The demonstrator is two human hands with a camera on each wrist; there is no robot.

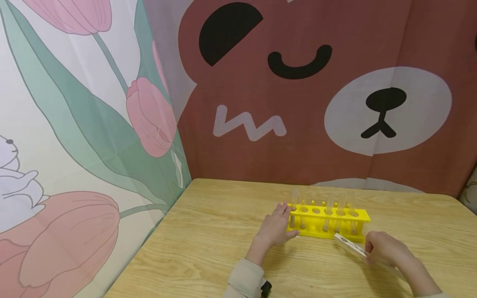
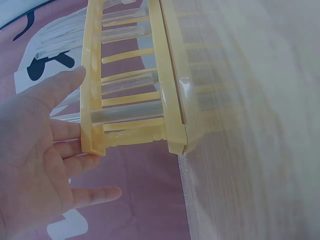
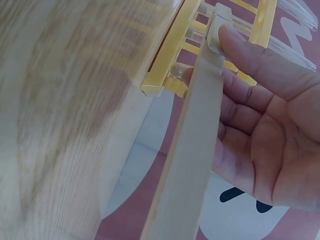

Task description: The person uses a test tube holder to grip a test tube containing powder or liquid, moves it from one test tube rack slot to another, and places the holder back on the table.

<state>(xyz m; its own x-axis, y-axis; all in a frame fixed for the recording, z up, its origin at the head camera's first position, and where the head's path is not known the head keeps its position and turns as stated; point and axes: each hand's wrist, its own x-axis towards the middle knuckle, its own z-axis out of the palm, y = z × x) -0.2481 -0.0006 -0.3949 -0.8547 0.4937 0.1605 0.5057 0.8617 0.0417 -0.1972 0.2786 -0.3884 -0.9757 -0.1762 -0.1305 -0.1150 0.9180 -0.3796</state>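
Note:
A yellow test tube rack point(image 1: 361, 216) stands on the table with several clear test tubes point(image 1: 329, 207) upright in its holes. My left hand point(image 1: 275, 228) is at its left end, fingertips touching the top shelf and the thumb spread out in front. In the left wrist view the fingers of this hand point(image 2: 40, 155) look mostly straight, some tips hidden behind the shelf. My right hand point(image 1: 387, 248) grips a wooden test tube holder point(image 1: 350, 245) between thumb and fingers. The holder's far end lies before the rack's lower right part; contact there cannot be made out.
The wood-grain table point(image 1: 208, 248) extends around the rack. Behind it hangs a brown cloth point(image 1: 305, 157) with a bear's face. A tulip-patterned cloth point(image 1: 82, 165) borders the table on the left.

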